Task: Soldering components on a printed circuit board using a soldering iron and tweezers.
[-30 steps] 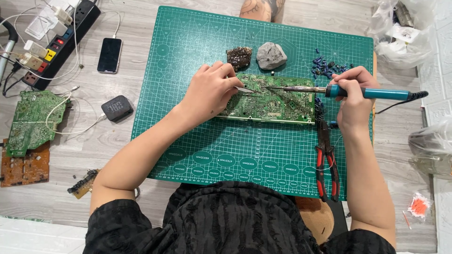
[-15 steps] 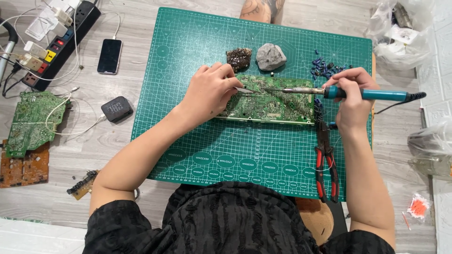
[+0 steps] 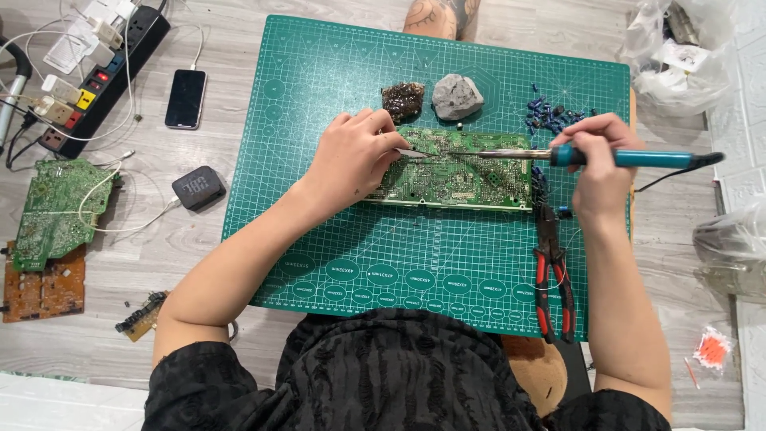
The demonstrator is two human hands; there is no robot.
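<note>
A green circuit board point(image 3: 471, 179) lies across the middle of a green cutting mat point(image 3: 383, 255). My left hand point(image 3: 351, 160) rests on the board's left end and pinches thin metal tweezers point(image 3: 415, 153), their tips pointing right over the board. My right hand point(image 3: 598, 164) grips a teal-handled soldering iron point(image 3: 630, 158) held level, its metal tip reaching left over the board toward the tweezers. Whether the tip touches the board I cannot tell.
Red-handled pliers point(image 3: 552, 275) lie on the mat under my right wrist. A dark lump point(image 3: 402, 100), a grey lump point(image 3: 457, 96) and small blue parts point(image 3: 550, 116) sit at the mat's far side. Left of the mat: phone point(image 3: 186, 98), power strip point(image 3: 100, 76), small black box point(image 3: 198, 188), spare boards point(image 3: 56, 211).
</note>
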